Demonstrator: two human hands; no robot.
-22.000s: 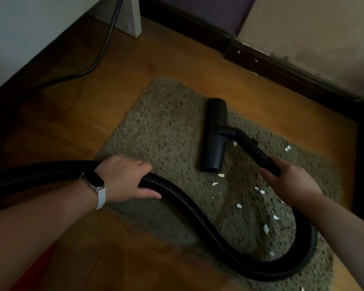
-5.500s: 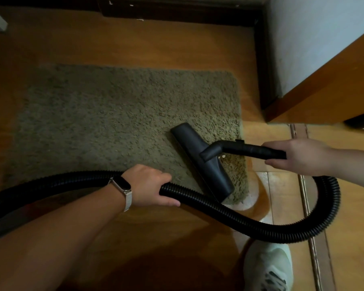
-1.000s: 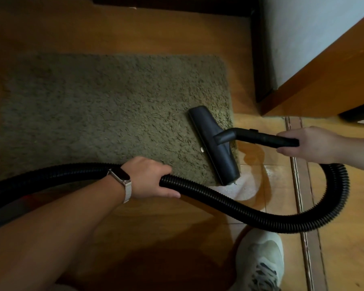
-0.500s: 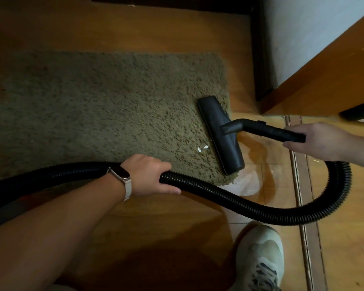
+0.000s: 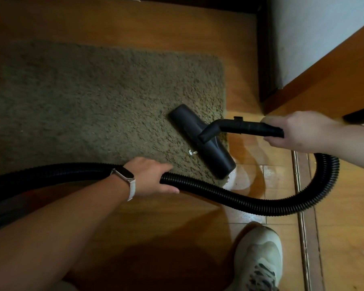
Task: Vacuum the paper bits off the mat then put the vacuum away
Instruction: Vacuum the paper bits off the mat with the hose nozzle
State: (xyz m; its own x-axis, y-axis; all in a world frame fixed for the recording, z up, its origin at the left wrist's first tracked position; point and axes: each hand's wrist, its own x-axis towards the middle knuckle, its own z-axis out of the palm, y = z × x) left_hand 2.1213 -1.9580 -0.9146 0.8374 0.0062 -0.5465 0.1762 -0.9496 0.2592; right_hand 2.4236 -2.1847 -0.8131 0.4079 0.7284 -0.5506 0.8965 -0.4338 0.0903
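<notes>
Nozzle slid inward from mat edge, touching paper bit | left hand grips hose | right hand grips wand

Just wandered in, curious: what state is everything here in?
Mat: flat on the wood floor.
Nozzle: resting on the mat's right edge.
Paper bit: on the mat, beside the nozzle.
Hose: looped over the floor.
Left hand: grips the hose.
Right hand: grips the wand.
Shoe: planted on the floor.
</notes>
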